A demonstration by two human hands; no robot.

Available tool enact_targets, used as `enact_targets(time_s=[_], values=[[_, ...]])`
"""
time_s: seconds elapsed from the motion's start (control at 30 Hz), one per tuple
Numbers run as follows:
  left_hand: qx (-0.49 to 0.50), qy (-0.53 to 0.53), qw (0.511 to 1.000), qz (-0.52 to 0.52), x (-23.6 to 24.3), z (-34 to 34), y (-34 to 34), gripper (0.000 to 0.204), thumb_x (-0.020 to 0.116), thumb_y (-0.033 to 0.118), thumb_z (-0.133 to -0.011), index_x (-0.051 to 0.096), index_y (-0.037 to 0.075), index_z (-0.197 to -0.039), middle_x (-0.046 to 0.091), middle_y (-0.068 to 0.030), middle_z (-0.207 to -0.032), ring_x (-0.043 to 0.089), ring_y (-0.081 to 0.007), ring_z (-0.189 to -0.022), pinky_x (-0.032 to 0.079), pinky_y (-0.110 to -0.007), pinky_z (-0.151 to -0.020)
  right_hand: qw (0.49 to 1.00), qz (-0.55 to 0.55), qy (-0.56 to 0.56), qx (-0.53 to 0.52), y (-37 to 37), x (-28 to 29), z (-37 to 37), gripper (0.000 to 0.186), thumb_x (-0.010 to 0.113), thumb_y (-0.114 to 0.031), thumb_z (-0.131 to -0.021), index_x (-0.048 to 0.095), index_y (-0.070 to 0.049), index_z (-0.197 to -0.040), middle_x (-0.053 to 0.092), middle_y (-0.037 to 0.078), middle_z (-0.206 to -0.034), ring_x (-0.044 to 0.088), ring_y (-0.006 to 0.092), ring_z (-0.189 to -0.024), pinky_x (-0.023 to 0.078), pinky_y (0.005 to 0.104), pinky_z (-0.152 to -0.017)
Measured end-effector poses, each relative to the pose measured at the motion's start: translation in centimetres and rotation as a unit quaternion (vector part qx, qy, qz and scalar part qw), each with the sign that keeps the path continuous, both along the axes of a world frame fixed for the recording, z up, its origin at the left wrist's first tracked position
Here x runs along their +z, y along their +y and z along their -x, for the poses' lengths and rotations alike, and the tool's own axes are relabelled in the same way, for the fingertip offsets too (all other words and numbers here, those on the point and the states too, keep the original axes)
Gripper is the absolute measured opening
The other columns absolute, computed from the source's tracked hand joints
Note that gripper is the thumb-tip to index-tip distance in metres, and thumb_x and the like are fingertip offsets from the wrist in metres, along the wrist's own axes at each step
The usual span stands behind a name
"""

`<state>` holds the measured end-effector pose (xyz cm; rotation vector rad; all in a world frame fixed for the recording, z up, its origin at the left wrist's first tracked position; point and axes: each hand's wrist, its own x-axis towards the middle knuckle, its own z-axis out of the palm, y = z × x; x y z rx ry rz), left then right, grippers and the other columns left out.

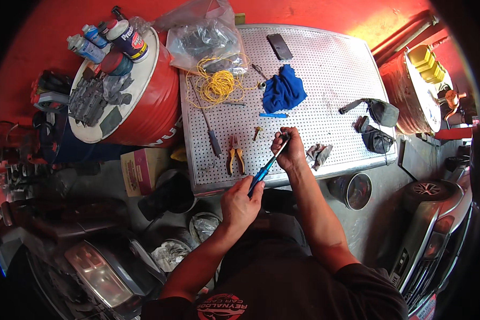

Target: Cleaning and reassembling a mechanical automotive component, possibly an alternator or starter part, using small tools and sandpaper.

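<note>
Now L hand grips blue screwdriver handle, R hand clenched round its tip over perforated table

My right hand closes over the screwdriver tip and a small part too hidden to identify. My left hand covers the handle end.

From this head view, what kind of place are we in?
Most likely a car repair workshop. A perforated metal workbench carries pliers and a blue rag; a red oil drum stands beside it, and car headlights lie on the floor. Both hands hold a blue-handled screwdriver.
</note>
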<state>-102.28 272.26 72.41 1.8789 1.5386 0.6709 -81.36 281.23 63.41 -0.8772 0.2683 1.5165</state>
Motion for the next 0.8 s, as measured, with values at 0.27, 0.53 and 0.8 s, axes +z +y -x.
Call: enact_targets(time_s=[0.27, 0.53, 0.8], values=[[-0.134, 0.154, 0.957, -0.205, -0.3, 2.3, 3.7, 0.034, 0.080, 0.024, -0.088, 0.071, 0.003, -0.114, 0.060, -0.0103, -0.087, 0.063, -0.0287, -0.081, 0.053, -0.042, -0.069, 0.990, 0.070, -0.113, 0.049, 0.9, -0.3, -0.5, 0.020, 0.054, -0.026, -0.100, 0.053, -0.006, -0.100, 0.063, 0.012, -0.082, 0.058, 0.0216, -0.065, 0.051, 0.0389, -0.061], [-0.115, -0.088, 0.987, 0.070, -3.1, 2.9, 3.6, 0.035, 0.079, 0.023, -0.089, 0.070, 0.005, -0.118, 0.062, -0.0084, -0.083, 0.065, -0.0289, -0.074, 0.054, -0.042, -0.064, 0.969, 0.059, -0.242, 0.013, -0.6, 2.3, -0.2, 0.017, 0.055, -0.022, -0.100, 0.053, -0.005, -0.102, 0.063, 0.012, -0.083, 0.061, 0.0217, -0.066, 0.055, 0.0412, -0.061], [-0.193, 0.116, 0.939, -0.261, 0.6, 0.9, 2.7, 0.034, 0.079, 0.023, -0.089, 0.069, 0.005, -0.116, 0.063, -0.0091, -0.084, 0.067, -0.0294, -0.076, 0.055, -0.043, -0.065, 0.952, 0.091, -0.292, -0.016, -2.1, 3.1, -2.4, 0.018, 0.055, -0.020, -0.096, 0.055, -0.002, -0.099, 0.064, 0.014, -0.079, 0.063, 0.0241, -0.059, 0.058, 0.0435, -0.055]])
